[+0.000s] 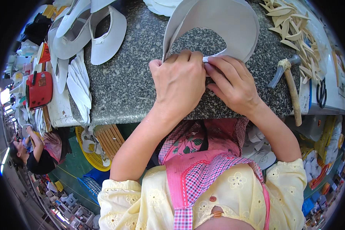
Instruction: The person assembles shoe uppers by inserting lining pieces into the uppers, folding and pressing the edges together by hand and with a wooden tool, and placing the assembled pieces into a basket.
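A white shoe upper (pixel 239 28), curved and wide with an oval opening, stands on the speckled stone worktop (pixel 138 96) in front of me. My left hand (pixel 180 78) is closed on its near edge, knuckles up, with the fingertips hidden behind the material. Just beside it, my right hand (pixel 234 82) pinches the same edge between thumb and fingers. A narrow strip of the white edge shows between the two hands. What lies under my fingers is hidden.
Several white shoe uppers (pixel 109 46) and a stack of white flat pieces (pixel 79 86) lie at left, near a red box (pixel 40 90). At right are a wooden-handled hammer (pixel 293 92), cream crescent pieces (pixel 291 28) and black scissor handles (pixel 321 94). Another person (pixel 44 153) works far left.
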